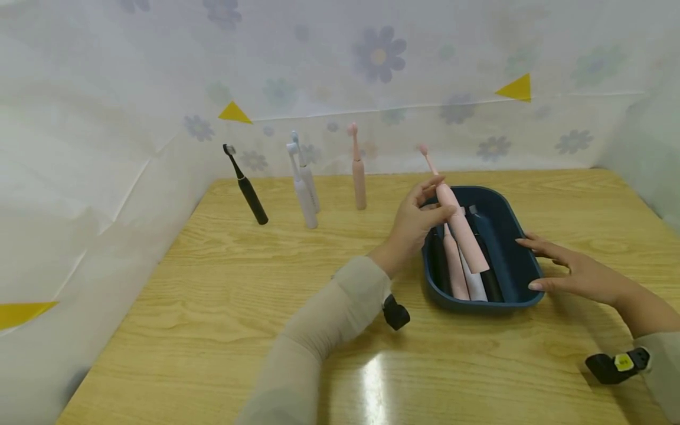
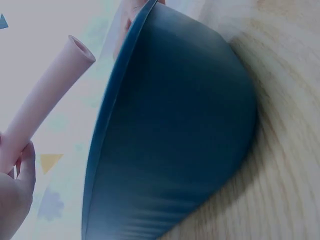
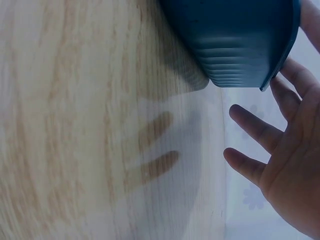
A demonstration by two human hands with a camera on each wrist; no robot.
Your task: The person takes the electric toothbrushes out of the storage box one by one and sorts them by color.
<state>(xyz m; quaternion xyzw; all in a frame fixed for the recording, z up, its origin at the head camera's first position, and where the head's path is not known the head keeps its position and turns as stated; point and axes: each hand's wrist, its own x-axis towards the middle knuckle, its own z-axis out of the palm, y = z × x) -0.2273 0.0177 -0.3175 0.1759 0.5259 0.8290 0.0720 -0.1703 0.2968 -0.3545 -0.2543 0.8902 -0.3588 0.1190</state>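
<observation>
Left hand [image 1: 416,217] pinching pink toothbrush [image 1: 466,239], recessed base [image 2: 82,49] only in left-wrist view, right hand [image 1: 589,274] splayed

No wording, brand or number can be made out for certain. Behind the right hand [image 1: 579,271], on the sleeve side, a black wrist device [image 1: 602,370] bears a yellow label [image 1: 624,362] with dark marks (perhaps a character or two, too small and blurred to read). Well to the left of the left hand [image 1: 417,218] and its grip on the pink toothbrush [image 1: 464,233], the rear white toothbrush [image 1: 310,184] seems to carry faint marks along its handle, likewise unreadable.
</observation>
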